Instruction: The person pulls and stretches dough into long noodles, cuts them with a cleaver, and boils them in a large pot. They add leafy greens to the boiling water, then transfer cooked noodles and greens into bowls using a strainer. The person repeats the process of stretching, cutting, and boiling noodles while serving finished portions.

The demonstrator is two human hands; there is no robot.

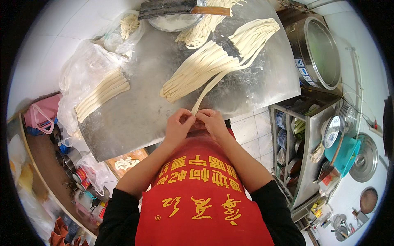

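Close to the near edge of the steel worktable (138, 113), my left hand (180, 125) and my right hand (213, 123) almost touch. Thumbs and fingers of both pinch the near end of a long dough strip (212, 84). From there the strip runs away across the table, past a bundle of cut dough strips (200, 70), towards a second, folded-over bundle (257, 35) at the far right. A third heap of dough strips (201, 29) lies farther back. On the left, another row of strips (103, 93) rests partly on plastic sheeting (89, 61).
A cleaver (167, 9) with a wooden handle lies across a bowl of flour (175, 23) at the back. Right of the table stand a large steel pot (321, 52) and a shelf unit (314, 153) with dishes. A wooden board (132, 160) with dough scraps sits below, left.
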